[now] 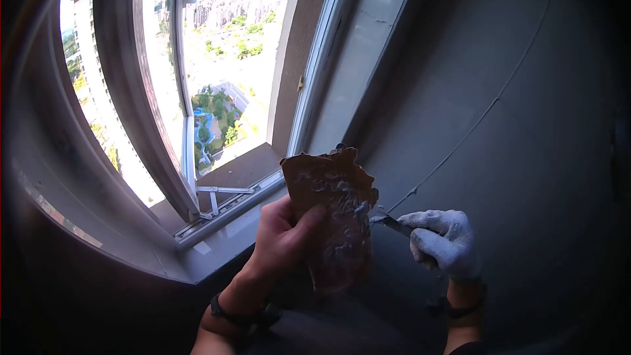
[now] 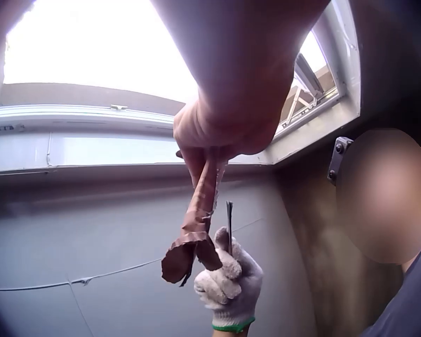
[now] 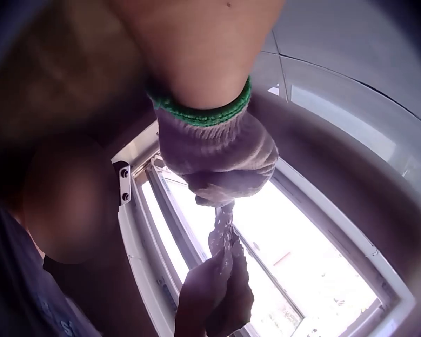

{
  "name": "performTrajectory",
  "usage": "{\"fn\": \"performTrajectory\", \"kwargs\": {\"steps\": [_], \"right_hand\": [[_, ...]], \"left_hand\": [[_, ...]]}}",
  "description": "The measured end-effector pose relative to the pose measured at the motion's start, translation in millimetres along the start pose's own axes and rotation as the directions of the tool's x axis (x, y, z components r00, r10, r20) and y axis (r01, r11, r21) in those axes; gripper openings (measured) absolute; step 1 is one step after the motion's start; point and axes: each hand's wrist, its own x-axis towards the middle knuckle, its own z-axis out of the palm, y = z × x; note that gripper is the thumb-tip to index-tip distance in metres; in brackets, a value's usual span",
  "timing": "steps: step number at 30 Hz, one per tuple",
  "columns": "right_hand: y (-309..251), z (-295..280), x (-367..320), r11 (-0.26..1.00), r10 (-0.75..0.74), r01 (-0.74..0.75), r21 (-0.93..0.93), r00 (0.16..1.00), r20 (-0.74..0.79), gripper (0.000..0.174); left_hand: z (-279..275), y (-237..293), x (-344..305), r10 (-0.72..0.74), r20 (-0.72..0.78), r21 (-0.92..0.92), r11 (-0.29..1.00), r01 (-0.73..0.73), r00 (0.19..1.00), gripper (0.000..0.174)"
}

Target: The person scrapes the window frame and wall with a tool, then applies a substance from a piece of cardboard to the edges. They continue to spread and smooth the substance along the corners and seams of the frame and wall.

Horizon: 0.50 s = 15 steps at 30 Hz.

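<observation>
My bare left hand (image 1: 286, 236) grips a torn brown piece of cardboard (image 1: 338, 223) with smears of grey-white paste on its face, the thumb lying across it. My right hand (image 1: 444, 240), in a white knitted glove with a green cuff, holds a thin flat metal scraper (image 1: 396, 225). In the head view the scraper's tip meets the paste at the cardboard's right edge. From the left wrist view, the cardboard (image 2: 200, 210) looks bent and edge-on, and the scraper (image 2: 229, 225) stands upright in the gloved fingers.
An open window (image 1: 230, 79) with a metal frame and hinge arm (image 1: 227, 190) is at the left, high above trees and buildings. A grey wall (image 1: 526, 138) fills the right side, crossed by a thin raised line (image 1: 467, 133) of cord or paste.
</observation>
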Motion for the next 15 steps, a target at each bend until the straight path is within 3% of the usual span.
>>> {"fn": "performTrajectory", "kwargs": {"steps": [5,9,15], "right_hand": [[9.0,25.6,-3.7,0.993,0.071,-0.064,0.102,0.995,-0.072,0.029],[33.0,36.3,0.2,0.973,-0.025,0.048,0.228,0.994,-0.104,0.027],[52.4,38.0,6.9,0.952,-0.111,0.142,0.270,0.986,-0.126,0.025]], "left_hand": [[12.4,7.6,-8.1,0.160,-0.104,0.127,0.981,-0.146,0.982,0.026],[21.4,5.3,-13.1,0.194,-0.169,0.123,0.977,-0.175,0.966,0.021],[25.5,4.5,-16.7,0.239,-0.094,0.209,0.954,-0.215,0.967,0.023]]}}
